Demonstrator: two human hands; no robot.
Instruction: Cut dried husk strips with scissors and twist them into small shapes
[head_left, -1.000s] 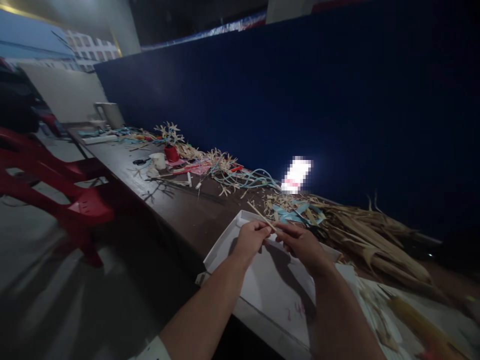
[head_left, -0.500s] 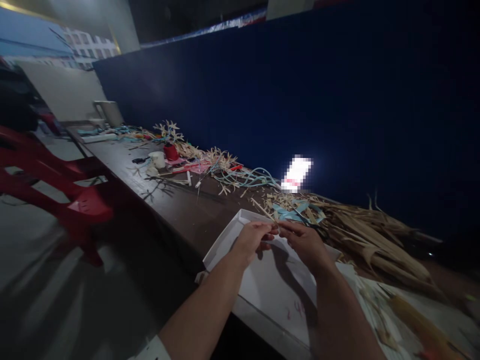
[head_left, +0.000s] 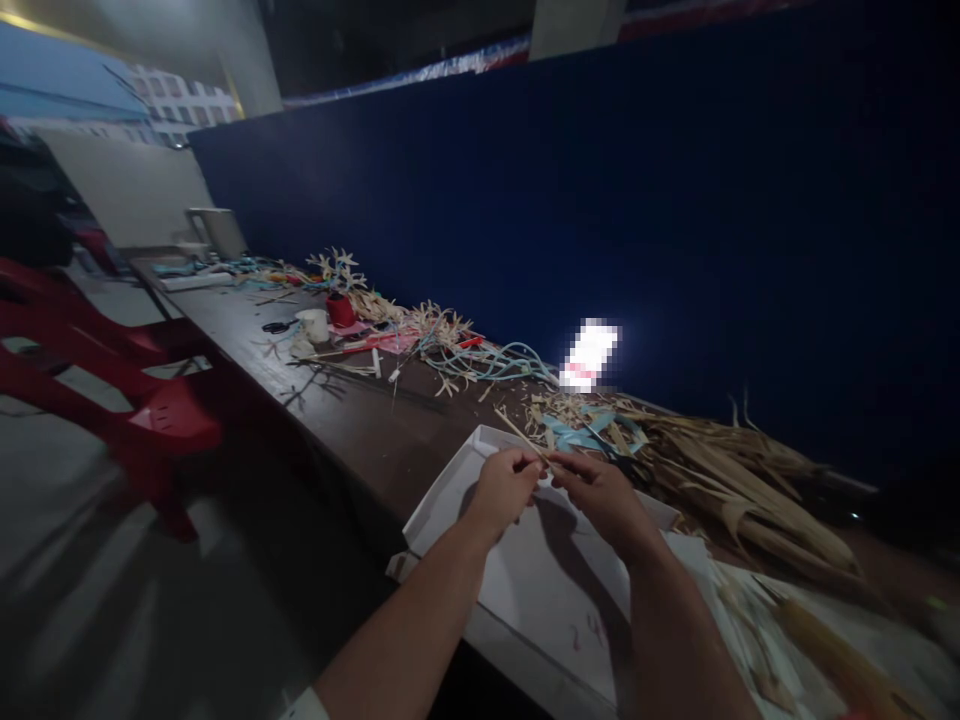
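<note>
A thin straw-coloured stick (head_left: 517,430) slants up and to the left out of the place where my hands meet. My left hand (head_left: 506,490) is closed, pinching around its lower end. From the other side my right hand (head_left: 596,490) pinches the same spot with thumb and fingertips. Whatever small piece lies between the fingertips is hidden. Both hands hover over a shallow white cardboard box (head_left: 439,500), which bears faint red marks inside. Just past the fingers lie pale shavings and light blue strips (head_left: 570,432).
Dried husk leaves (head_left: 720,470) stretch along the right side, near a yellow-handled tool (head_left: 825,640). Blue cords (head_left: 510,362), husk flowers (head_left: 442,325), a red spool (head_left: 340,310) and scissors (head_left: 279,326) lie farther left. A dark blue partition (head_left: 420,210) backs the table; red chairs (head_left: 165,420) stand left.
My hands have shifted slightly, and more of the stick shows between them. The whole view has moved a little; the other things lie as before.
</note>
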